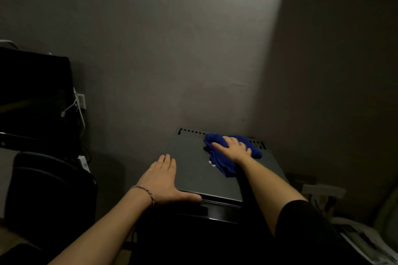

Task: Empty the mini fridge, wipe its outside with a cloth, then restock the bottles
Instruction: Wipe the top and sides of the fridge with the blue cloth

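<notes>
The mini fridge (200, 170) stands low in the corner against the grey wall (172, 49), its dark flat top facing up and a row of vent slots along the back edge. A blue cloth (226, 157) lies bunched on that top, toward the rear right. The right hand (233, 147) presses flat on the cloth with fingers straight and slightly spread, which suits pushing the fabric across the surface rather than lifting it. The left hand (163, 180) rests palm-down on the front left corner of the top, fingers straight and close together, thumb along the front edge; it seems placed there to brace the body and steady the fridge while the other hand wipes. The step in hand looks like the wiping of the outside. The door side is too dark to read, so whether anything is inside the fridge cannot be told, and no bottles show. To the left sit a dark chair (51, 187) and a white cable (79, 112) hanging down
</notes>
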